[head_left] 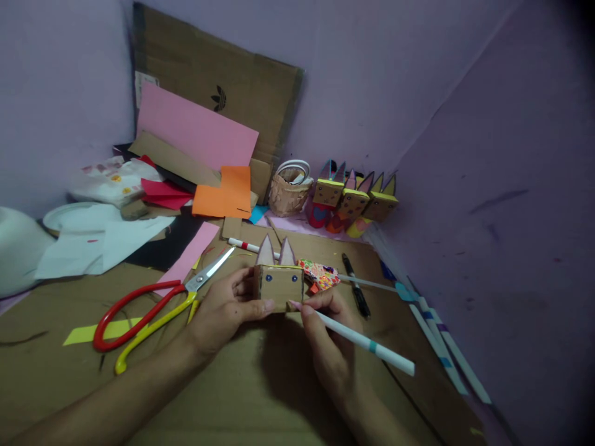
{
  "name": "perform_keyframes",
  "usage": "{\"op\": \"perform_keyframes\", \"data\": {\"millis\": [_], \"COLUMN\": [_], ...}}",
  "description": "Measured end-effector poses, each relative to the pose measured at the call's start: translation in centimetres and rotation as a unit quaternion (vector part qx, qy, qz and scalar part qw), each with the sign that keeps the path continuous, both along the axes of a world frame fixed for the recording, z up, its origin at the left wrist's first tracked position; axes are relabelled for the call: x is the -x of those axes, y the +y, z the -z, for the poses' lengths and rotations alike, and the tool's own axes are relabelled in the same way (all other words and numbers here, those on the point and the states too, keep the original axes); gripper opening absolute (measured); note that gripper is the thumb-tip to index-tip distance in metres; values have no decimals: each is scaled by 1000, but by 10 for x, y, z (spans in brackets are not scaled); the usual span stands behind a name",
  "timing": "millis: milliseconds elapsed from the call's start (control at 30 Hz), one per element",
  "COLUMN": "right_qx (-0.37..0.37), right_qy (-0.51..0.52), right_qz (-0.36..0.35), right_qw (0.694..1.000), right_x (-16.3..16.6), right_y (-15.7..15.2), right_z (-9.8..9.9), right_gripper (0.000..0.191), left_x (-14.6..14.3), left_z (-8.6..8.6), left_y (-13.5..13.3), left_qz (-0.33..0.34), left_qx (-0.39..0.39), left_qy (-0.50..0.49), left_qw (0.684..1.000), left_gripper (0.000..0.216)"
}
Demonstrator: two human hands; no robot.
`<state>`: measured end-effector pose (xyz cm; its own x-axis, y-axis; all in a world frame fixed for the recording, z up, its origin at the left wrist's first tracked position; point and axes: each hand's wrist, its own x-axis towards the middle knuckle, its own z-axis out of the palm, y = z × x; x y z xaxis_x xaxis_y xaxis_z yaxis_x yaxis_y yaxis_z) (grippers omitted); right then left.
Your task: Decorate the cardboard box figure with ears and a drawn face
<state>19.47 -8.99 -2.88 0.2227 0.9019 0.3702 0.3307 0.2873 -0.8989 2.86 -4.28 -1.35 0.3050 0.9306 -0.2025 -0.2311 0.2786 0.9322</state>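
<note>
My left hand (227, 313) grips a small cardboard animal head (281, 288) by its left side, thumb across the lower front. The head has two pointed ears, a yellow strip along its top edge and two dark round eyes. Between the fingers of my right hand (332, 331) is a white marker (367, 342) with a teal band. Its tip is at the lower right of the cardboard face; whether it touches is hard to tell. Close behind my right hand lies a floral-patterned piece (320, 274) with an orange tip.
Red-and-yellow scissors (186, 291) lie open at left. A black pen (356, 285) and more markers (441, 347) are on the right. At the back stand a woven basket (290, 191), three finished-looking cardboard animals (356, 201), and coloured paper (223, 195) against a cardboard sheet (260, 87).
</note>
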Motion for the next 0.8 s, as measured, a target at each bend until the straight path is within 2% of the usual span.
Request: {"op": "perform_keyframes", "data": {"millis": [500,800], "right_qx": [14,25], "right_qy": [-19,-23], "right_qz": [7,-14], "right_qw": [1000,999], "right_x": [1,2], "right_y": [0,-2], "right_z": [1,1], "right_gripper": [18,17], "left_x": [-2,-2], "left_z": [-9,-10], "left_y": [-2,-3], "left_qz": [-10,-8], "left_qx": [12,5], "left_qy": [1,-2], "left_qw": [1000,1000], "left_gripper": [57,57]}}
